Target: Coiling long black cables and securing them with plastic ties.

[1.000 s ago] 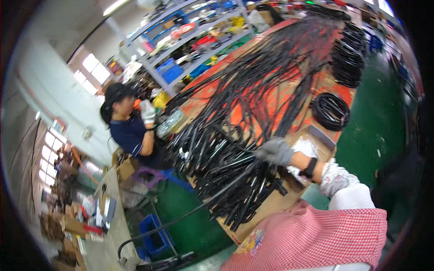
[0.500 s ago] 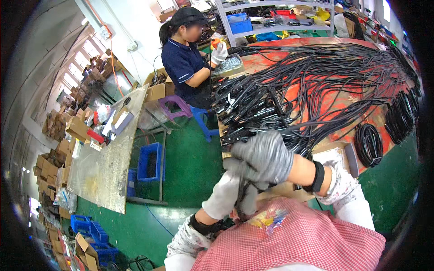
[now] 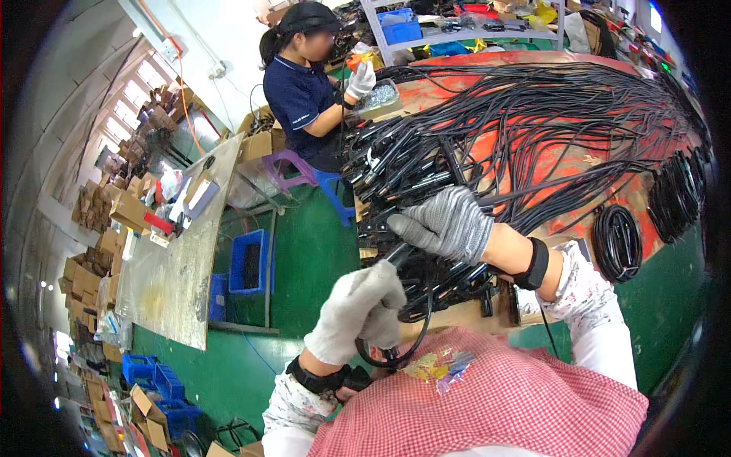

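Note:
My left hand [image 3: 362,311], in a white knit glove, is closed round a black cable [image 3: 429,301]. The cable's dark end pokes up past the fingers, and a loop of it hangs beside my apron. Farther right, my right hand [image 3: 449,222], in a grey striped glove, is closed with fingers and thumb together over the near edge of the pile. What lies inside its fingers is hidden. Under and beyond it is a heap of black cable assemblies [image 3: 403,179] with tube-like ends, their long cables running off to the right across the table.
Coiled black cable bundles [image 3: 617,242] lie at the table's right edge [image 3: 567,217]. Across the table a person [image 3: 304,99] in white gloves holds an orange tool near a tray of small metal parts [image 3: 377,99]. A worktable [image 3: 179,282] and blue crates [image 3: 250,263] stand at left.
My hands were together and blurred over the near edge of the table; now they are apart. The left has come lower and left with the cable, the right is over the pile.

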The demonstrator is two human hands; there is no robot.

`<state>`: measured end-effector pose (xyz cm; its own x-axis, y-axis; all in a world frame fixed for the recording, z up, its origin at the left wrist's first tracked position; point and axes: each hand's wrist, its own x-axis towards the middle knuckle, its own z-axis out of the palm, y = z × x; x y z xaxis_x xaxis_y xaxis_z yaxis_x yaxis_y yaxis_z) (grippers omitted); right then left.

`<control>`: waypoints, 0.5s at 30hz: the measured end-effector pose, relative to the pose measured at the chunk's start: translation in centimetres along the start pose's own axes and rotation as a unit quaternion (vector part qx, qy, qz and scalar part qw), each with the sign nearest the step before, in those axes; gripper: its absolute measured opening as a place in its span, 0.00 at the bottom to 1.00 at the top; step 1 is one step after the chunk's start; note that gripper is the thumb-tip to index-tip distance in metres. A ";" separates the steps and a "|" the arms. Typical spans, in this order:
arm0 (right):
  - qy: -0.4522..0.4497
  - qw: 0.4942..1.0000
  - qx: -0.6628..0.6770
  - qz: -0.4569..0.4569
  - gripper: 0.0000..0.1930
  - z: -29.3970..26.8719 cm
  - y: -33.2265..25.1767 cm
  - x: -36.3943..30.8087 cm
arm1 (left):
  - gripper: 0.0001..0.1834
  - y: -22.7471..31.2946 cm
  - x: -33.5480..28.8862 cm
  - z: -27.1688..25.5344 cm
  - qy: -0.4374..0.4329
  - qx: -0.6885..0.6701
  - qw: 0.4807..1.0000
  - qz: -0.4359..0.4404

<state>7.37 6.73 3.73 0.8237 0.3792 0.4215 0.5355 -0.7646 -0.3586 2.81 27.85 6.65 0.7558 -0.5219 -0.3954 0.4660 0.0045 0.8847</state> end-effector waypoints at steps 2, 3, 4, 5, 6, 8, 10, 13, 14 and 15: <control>0.015 0.999 0.027 -0.035 0.24 0.3 1.7 -1.4 | 0.14 0.4 -1.0 -1.1 0.060 0.014 0.992 0.111; 0.036 0.999 -0.008 -0.025 0.20 0.6 2.9 -2.5 | 0.16 0.7 -1.7 -2.0 0.103 -0.002 0.982 0.161; 0.057 0.995 -0.078 -0.018 0.14 0.6 4.7 -3.7 | 0.17 0.9 -2.5 -3.0 0.135 -0.097 0.967 0.191; 0.096 0.990 -0.079 0.063 0.11 0.4 6.7 -5.4 | 0.19 1.8 -3.6 -4.6 0.146 -0.222 0.946 0.184; 0.076 0.977 -0.159 0.120 0.11 -0.1 8.8 -7.5 | 0.18 2.6 -4.6 -6.2 0.112 -0.251 0.931 0.241; 0.083 0.953 -0.119 0.266 0.21 -0.8 12.4 -12.0 | 0.17 2.7 -6.0 -9.1 0.065 -0.292 0.904 0.307; 0.044 0.911 -0.061 0.406 0.25 -0.7 14.7 -14.4 | 0.16 2.1 -6.9 -11.7 0.123 -0.358 0.858 0.348; -0.037 0.919 -0.187 0.344 0.24 0.1 12.4 -13.4 | 0.17 1.1 -5.6 -12.0 0.225 -0.238 0.898 0.294; -0.040 0.939 -0.168 0.298 0.23 0.6 10.3 -11.0 | 0.18 0.9 -4.5 -11.1 0.228 -0.204 0.901 0.307; -0.088 0.958 -0.027 0.270 0.19 0.7 7.3 -9.1 | 0.19 1.2 -3.6 -9.8 0.195 -0.185 0.916 0.298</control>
<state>3.89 -1.98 -3.33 0.9993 -0.0015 0.0381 0.0154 -0.8983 -0.4391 5.21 38.09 6.71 0.9999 0.0109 0.0079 -0.0124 0.5161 0.8564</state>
